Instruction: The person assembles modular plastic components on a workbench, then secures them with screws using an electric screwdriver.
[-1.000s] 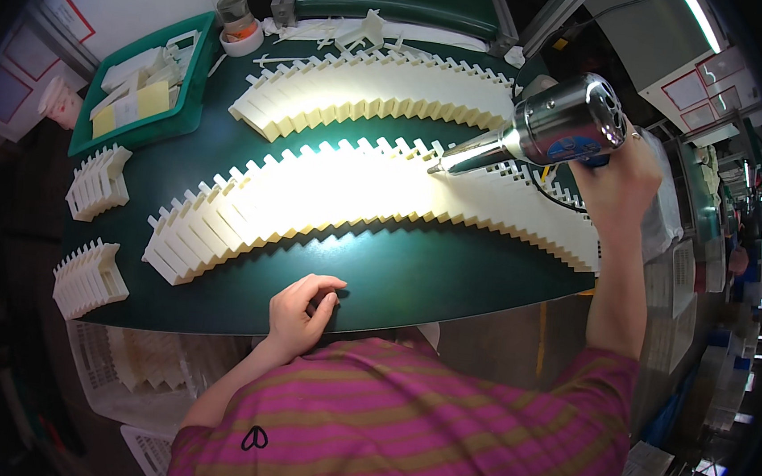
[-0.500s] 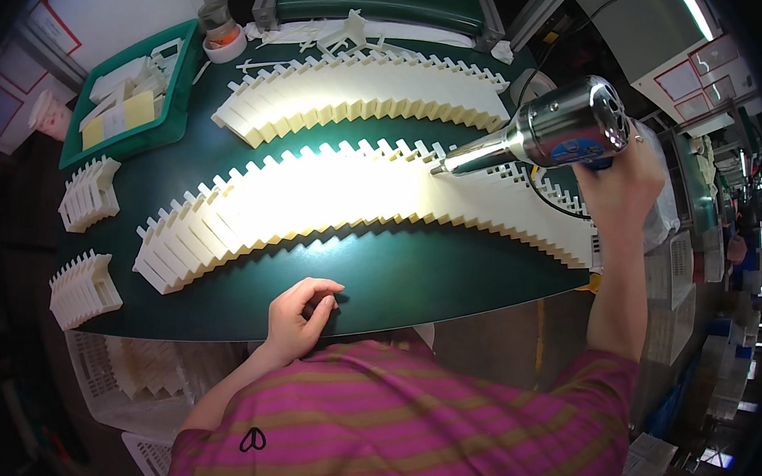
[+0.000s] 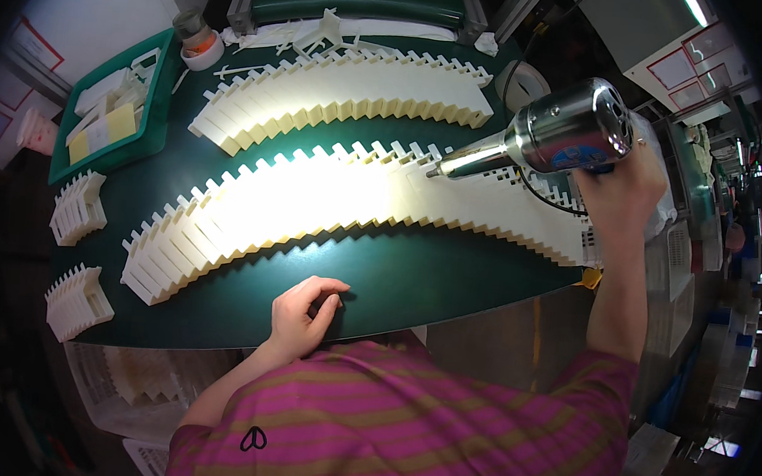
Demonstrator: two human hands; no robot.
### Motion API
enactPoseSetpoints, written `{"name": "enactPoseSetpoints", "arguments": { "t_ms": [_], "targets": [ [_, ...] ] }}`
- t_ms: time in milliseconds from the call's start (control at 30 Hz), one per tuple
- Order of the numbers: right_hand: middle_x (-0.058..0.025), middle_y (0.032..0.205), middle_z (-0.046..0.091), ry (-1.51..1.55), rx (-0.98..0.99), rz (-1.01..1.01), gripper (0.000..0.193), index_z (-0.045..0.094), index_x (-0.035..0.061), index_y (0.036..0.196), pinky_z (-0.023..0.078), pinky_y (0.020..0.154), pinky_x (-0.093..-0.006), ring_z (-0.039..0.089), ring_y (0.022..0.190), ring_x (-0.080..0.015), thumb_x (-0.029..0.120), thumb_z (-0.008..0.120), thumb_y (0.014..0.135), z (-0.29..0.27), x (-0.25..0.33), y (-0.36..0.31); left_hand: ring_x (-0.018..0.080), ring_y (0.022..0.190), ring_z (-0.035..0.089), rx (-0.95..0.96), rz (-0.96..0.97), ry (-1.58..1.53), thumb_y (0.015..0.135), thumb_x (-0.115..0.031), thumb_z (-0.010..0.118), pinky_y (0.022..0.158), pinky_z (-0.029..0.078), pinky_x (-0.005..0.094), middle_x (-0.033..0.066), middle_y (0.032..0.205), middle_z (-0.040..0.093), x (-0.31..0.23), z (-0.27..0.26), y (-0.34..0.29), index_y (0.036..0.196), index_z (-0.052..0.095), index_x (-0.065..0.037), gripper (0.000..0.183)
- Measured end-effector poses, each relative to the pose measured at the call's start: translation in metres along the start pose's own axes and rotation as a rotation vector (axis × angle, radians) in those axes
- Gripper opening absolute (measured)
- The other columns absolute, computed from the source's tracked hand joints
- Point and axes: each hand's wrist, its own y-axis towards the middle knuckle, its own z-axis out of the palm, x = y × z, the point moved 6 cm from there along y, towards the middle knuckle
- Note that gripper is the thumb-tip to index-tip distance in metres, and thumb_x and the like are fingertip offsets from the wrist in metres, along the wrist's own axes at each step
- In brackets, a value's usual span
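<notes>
My right hand (image 3: 627, 181) grips a chrome-barrelled heat gun (image 3: 568, 132) by its handle, with the narrow nozzle pointing left and down. The nozzle tip is over the upper part of a long curved row of white plastic parts (image 3: 483, 197); I cannot tell whether it touches them. A bright patch of light washes out the row's left-centre. My left hand (image 3: 303, 312) rests near the table's front edge, loosely curled, thumb and forefinger apart, with nothing in it. Behind the near row lies a second curved row of similar white parts (image 3: 357, 93).
On the left, a green tray (image 3: 164, 100) holds white pieces, and two short stacks of white parts (image 3: 79, 207) lie on the green table (image 3: 351, 280). A tape roll (image 3: 203, 52) and loose white scraps (image 3: 325, 35) are at the back. The gun's black cable (image 3: 549, 202) hangs across the near row's right end.
The view has shifted a little, so the table things appear farther left. The heat gun's nozzle is slightly farther right along the near row. My left hand remains empty near the edge.
</notes>
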Motion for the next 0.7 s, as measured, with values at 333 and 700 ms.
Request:
{"name": "enactPoseSetpoints", "arguments": {
  "t_ms": [333, 700],
  "targets": [
    [-0.008, 0.069, 0.058, 0.041, -0.012, -0.001, 0.054, 0.058, 0.0065, 0.1, 0.046, 0.058, -0.0353, 0.059, 0.064, -0.0268, 0.018, 0.082, 0.053, 0.004, -0.006, -0.003, 0.0132, 0.064, 0.062, -0.056, 0.02, 0.065, 0.081, -0.002, 0.06, 0.051, 0.044, 0.0229, 0.0046, 0.077, 0.063, 0.002, 0.002, 0.002, 0.094, 0.065, -0.007, 0.014],
    [-0.0076, 0.069, 0.057, 0.012, 0.019, 0.023, 0.052, 0.058, 0.0074, 0.098, 0.045, 0.056, -0.0359, 0.058, 0.064, -0.0267, 0.021, 0.082, 0.054, 0.001, -0.019, -0.01, 0.0135, 0.063, 0.062, -0.07, 0.011, 0.103, 0.081, -0.002, 0.06, 0.051, 0.044, 0.0233, 0.0045, 0.076, 0.063, 0.001, 0.003, 0.001, 0.093, 0.065, -0.007, 0.013]
  ]
}}
